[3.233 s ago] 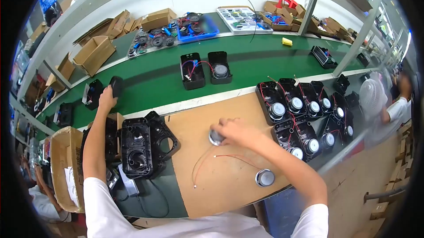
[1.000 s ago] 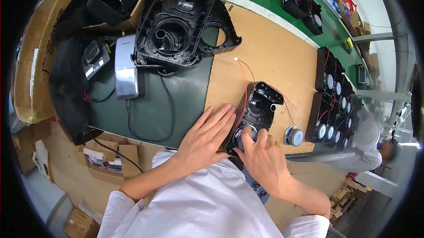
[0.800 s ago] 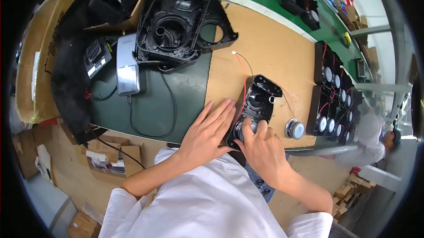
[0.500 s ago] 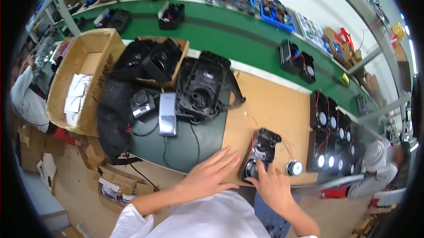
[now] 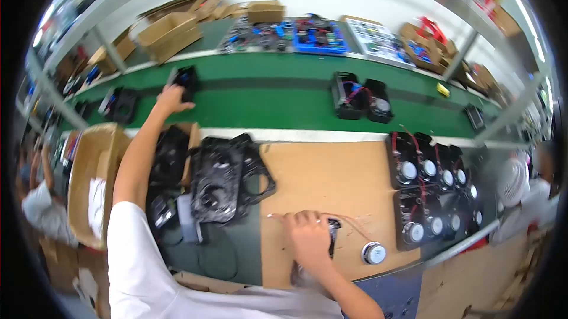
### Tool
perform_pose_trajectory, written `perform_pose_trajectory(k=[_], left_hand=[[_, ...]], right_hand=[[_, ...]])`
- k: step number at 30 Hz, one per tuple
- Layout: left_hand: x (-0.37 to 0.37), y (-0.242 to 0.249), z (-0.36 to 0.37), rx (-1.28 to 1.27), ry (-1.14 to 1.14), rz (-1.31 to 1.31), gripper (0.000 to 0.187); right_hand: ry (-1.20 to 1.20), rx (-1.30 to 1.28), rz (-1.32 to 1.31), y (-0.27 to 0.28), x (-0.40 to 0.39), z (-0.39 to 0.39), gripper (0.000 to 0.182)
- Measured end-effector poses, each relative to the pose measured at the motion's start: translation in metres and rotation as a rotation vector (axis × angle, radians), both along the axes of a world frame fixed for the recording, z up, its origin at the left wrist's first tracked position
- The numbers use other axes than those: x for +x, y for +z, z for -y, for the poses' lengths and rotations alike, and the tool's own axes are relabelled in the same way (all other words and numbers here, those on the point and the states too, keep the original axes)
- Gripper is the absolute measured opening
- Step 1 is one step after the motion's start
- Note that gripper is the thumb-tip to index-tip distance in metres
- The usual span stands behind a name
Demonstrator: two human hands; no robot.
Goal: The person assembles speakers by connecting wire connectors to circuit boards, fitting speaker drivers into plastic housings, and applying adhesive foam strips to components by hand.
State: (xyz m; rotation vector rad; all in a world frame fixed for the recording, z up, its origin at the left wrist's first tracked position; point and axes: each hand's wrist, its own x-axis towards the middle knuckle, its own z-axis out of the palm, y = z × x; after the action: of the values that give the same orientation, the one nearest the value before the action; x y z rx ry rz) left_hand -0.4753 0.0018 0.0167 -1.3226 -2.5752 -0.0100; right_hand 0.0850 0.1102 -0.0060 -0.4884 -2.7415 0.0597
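Observation:
My left arm stretches across the bench, and my left hand (image 5: pixel 171 100) is at the near left edge of a black housing (image 5: pixel 187 80) on the green belt. Its thumb is spread to the right; a firm grip is not visible. My right hand (image 5: pixel 309 237) lies with bent fingers over a black speaker housing (image 5: pixel 333 235) on the brown board (image 5: pixel 322 171), covering most of it. A thin red wire with a pale tip passes by the fingers. Beside it lies a loose round speaker (image 5: pixel 374 253), its wires running towards the hand.
Assembled black speaker boxes (image 5: pixel 408 201) stand in rows at the right. Black plastic housings (image 5: pixel 219 183) and a cardboard box (image 5: pixel 89 183) sit at the left. An open wired box pair (image 5: pixel 362 97) is on the green belt (image 5: pixel 266 94). A blue tray (image 5: pixel 319 35) lies behind.
My left hand has left the near bench edge and reached forward-left to the housing on the belt. My right hand now covers the speaker housing more. The view has tilted up.

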Motion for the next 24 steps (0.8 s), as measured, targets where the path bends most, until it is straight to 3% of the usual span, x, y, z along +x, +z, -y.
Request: perform_pose_trajectory(k=[3,6,7,11,13,14,15,17,19,22,24], left_hand=[[-0.008,-0.021,-0.021,0.062,0.133,0.112,0.073],[-0.026,-0.046,-0.014,0.034,0.169,-0.054,0.058],[-0.046,-0.059,-0.011,-0.030,0.231,0.037,0.059],[-0.041,-0.053,-0.022,0.138,0.082,-0.049,0.048],[-0.003,-0.012,-0.052,0.151,0.161,0.332,0.046],[0.006,-0.002,-0.061,0.162,0.165,0.495,0.046],[0.024,0.001,-0.065,0.170,0.159,0.499,0.046],[0.082,0.005,-0.076,0.415,-0.183,0.206,0.045],[0.157,0.029,-0.086,0.392,-0.450,0.260,0.047],[0.293,0.066,-0.103,0.255,-0.561,0.341,0.044],[0.354,0.068,-0.108,0.174,-0.609,0.414,0.040]], right_hand=[[0.041,-0.094,-0.070,0.001,0.006,-0.008,0.013],[0.005,-0.139,-0.135,-0.003,0.007,-0.008,0.010],[-0.029,-0.149,-0.139,-0.004,0.007,-0.008,0.010],[-0.043,-0.183,-0.162,-0.002,0.006,-0.008,0.022],[0.027,-0.194,-0.205,0.000,0.010,-0.009,0.027],[0.077,-0.249,-0.301,0.006,0.013,-0.012,0.021],[0.073,-0.239,-0.298,0.011,0.016,-0.013,0.021],[0.238,-0.616,-0.446,0.021,0.023,-0.013,0.016],[0.269,-0.661,-0.450,0.031,0.038,-0.014,0.019],[0.314,-0.771,-0.479,0.035,0.055,-0.006,0.024],[0.189,-1.075,-0.443,0.026,0.058,0.001,0.027]])
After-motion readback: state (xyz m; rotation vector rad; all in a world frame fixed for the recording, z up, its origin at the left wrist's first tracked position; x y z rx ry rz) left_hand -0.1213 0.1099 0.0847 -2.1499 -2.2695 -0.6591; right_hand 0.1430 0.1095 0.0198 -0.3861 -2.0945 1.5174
